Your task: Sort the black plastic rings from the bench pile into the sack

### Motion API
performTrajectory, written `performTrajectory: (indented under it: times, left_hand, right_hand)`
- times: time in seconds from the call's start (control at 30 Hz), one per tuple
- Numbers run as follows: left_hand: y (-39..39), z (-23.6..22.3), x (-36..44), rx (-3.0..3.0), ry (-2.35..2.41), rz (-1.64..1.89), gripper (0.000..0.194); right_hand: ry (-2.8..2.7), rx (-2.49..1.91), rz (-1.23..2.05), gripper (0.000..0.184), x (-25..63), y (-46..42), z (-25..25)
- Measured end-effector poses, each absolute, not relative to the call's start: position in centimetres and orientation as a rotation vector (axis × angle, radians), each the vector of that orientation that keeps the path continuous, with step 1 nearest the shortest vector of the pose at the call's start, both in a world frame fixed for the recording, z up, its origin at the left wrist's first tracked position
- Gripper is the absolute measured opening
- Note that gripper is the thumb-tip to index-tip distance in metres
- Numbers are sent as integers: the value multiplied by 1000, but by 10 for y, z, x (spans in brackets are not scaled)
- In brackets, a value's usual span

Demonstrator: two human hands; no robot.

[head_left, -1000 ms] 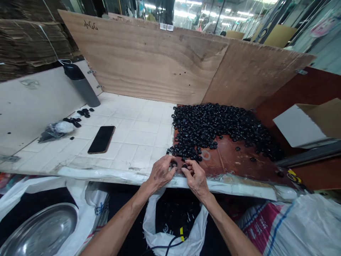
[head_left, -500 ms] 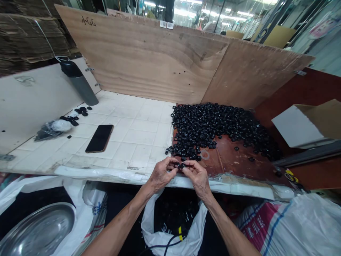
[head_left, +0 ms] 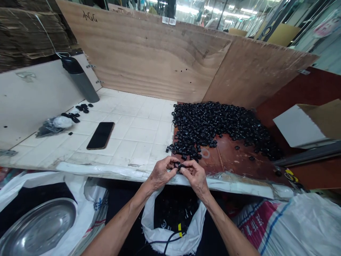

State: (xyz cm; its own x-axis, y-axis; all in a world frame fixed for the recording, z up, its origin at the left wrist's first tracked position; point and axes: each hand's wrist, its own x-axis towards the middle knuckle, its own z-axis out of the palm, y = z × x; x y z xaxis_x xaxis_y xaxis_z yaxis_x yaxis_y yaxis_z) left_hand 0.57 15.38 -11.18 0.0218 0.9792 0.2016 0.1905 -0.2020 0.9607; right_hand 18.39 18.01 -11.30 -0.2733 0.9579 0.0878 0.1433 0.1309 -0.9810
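Observation:
At the table's front edge, my left hand (head_left: 163, 172) pinches a small black plastic part (head_left: 177, 164) between thumb and fingers. Facing it, my right hand (head_left: 195, 175) is closed on another small black piece, which meets the first one. Fingertips cover much of both, so their exact shape is hard to make out. Just beyond my hands lies a large heap of small shiny black parts (head_left: 213, 119) on the reddish-brown board (head_left: 226, 156). Below my hands hangs an open white sack (head_left: 149, 227) with dark contents.
A phone (head_left: 100, 136) lies on the white table top (head_left: 138, 128). Behind it stand a grey bottle (head_left: 84, 85) and a clear plastic bag (head_left: 53, 126). A plywood panel (head_left: 149, 57) closes the back. At right is an open carton (head_left: 298, 126); at lower left, a metal basin (head_left: 42, 227).
The two black pieces between my fingertips have come together; a moment ago they were slightly apart. My right hand has shifted a little to the left.

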Motion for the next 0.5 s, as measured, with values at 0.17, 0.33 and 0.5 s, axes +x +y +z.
performTrajectory:
  times: [0.17,0.33,0.5]
  left_hand:
    - [152,-115,5,1517,1234,1235,29]
    - [150,-112,6,1478,1192,1285,28]
    - [148,-103,6,1445,1171,1322,23]
  right_hand:
    - [-1573,-999,1116,9,178,178,-101]
    - [-1676,-1042,981,8,177,175,-99]
    - [-1746,-1063,888,19,178,171,-92]
